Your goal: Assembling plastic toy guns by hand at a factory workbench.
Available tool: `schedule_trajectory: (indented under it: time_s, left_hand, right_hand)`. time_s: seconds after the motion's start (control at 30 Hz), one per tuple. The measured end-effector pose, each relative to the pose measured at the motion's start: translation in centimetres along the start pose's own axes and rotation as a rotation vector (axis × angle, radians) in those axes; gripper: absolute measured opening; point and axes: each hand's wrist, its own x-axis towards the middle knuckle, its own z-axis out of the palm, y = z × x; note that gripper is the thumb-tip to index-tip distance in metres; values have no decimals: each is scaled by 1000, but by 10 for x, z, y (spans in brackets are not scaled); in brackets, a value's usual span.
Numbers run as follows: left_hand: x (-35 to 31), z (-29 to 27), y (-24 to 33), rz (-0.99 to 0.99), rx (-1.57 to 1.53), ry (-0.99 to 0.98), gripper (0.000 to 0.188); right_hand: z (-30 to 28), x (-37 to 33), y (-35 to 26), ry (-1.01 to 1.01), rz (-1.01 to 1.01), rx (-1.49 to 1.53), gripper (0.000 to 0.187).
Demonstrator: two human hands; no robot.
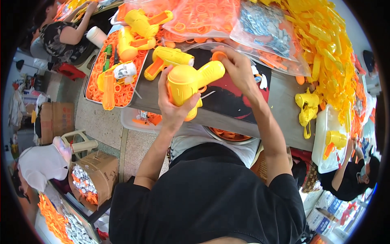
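My left hand (pixel 174 110) is wrapped round a yellow pistol-shaped plastic toy (pixel 183 83), held above the table's near edge. The toy's rounded stub points up and to the right. Just beyond that stub, my right hand (pixel 237 67) pinches a small round orange plastic piece (pixel 219 55), apart from the toy. A similar yellow and orange toy (pixel 172 57) lies on the table behind my left hand. Under my hands is a black and dark red mat (pixel 239 95).
At left, a tray (pixel 87 91) holds orange rings, toys and a screwdriver (pixel 107 57). Bags of orange rings (pixel 201 18) and silvery parts (pixel 264 24) lie at the back. Yellow shells (pixel 325 53) are heaped at right, near a white bin (pixel 325 156). Other people sit on both sides.
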Motion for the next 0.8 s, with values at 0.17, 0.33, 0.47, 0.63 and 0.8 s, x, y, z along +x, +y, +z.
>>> schedule_trajectory:
  time_s: [0.17, 0.33, 0.47, 0.63, 0.8]
  left_hand:
    - [6, 22, -6, 34, -58, -138, 89]
    - [8, 48, -5, 74, 12, -217, 87]
    - [7, 60, -3, 13, -13, -284, 87]
    - [9, 65, 7, -40, -54, -373, 85]
    - [15, 63, 13, -125, -108, -498, 83]
  right_hand:
    - [-20, -46, -3, -125, 214, 865, 37]
    - [-35, -72, 2, 9, 124, 954, 48]
    - [-34, -94, 19, 343, -49, 385, 43]
    - [-52, -107, 28, 316, -101, 497, 37]
    - [-79, -113, 15, 117, -70, 433, 27]
